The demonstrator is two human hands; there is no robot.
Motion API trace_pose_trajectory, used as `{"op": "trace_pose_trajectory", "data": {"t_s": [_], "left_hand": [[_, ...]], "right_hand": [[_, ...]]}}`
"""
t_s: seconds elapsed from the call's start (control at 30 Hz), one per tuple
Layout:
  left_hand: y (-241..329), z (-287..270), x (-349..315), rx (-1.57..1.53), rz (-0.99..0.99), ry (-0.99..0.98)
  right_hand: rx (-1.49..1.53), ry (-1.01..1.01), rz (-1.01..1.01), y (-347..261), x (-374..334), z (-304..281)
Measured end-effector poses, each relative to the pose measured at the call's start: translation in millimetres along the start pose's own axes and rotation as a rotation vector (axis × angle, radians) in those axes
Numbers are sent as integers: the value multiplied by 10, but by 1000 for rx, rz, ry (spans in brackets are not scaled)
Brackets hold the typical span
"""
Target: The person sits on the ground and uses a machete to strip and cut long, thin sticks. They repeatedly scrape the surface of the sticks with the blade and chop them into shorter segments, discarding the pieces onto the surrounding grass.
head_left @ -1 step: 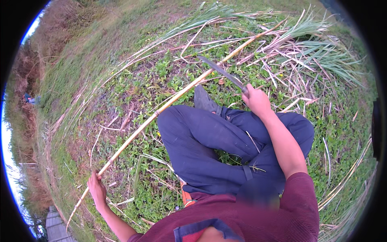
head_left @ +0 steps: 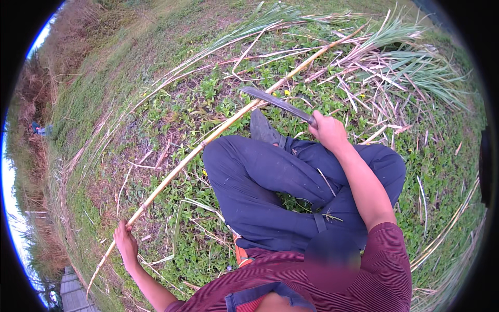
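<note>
A long yellow jointed cane stalk (head_left: 171, 179) runs slantwise from the lower left to the far right, passing in front of my left knee. My left hand (head_left: 125, 244) is closed round it near its thin lower-left end. In my right hand (head_left: 331, 132), above my folded legs, is the handle of a long dark knife (head_left: 283, 105). Its blade points left and crosses over the stalk beyond my shoe; whether it touches the stalk I cannot tell.
Cut leafy stalks (head_left: 395, 67) and dry strips lie in a heap at the far right. My crossed legs (head_left: 260, 166) and grey shoe (head_left: 264, 127) sit close under the blade. Long dry leaves (head_left: 192, 65) lie beyond the stalk on low green plants.
The knife has turned, its tip moving left and nearer to me along the stalk, and my right hand has shifted slightly left. My left hand and the stalk stay almost still.
</note>
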State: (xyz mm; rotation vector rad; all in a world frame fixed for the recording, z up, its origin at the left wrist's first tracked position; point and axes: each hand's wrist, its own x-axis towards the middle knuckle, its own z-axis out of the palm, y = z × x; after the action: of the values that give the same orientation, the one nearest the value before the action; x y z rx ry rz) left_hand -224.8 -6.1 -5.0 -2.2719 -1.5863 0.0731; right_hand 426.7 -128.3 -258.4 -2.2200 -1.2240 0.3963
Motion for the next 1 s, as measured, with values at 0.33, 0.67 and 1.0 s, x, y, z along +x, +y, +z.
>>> {"op": "trace_pose_trajectory", "data": {"t_s": [0.33,0.67,1.0], "left_hand": [[-75,-15,56,-143,-16,10],[-322,363,-26,-307,-135,-275],[-66,268,243,-462,-138,-322]], "right_hand": [[-57,-61,-113,-8,-63,82],[-124,-84,-151,-118,15,100],[-168,-7,-153,17,251,182]]}}
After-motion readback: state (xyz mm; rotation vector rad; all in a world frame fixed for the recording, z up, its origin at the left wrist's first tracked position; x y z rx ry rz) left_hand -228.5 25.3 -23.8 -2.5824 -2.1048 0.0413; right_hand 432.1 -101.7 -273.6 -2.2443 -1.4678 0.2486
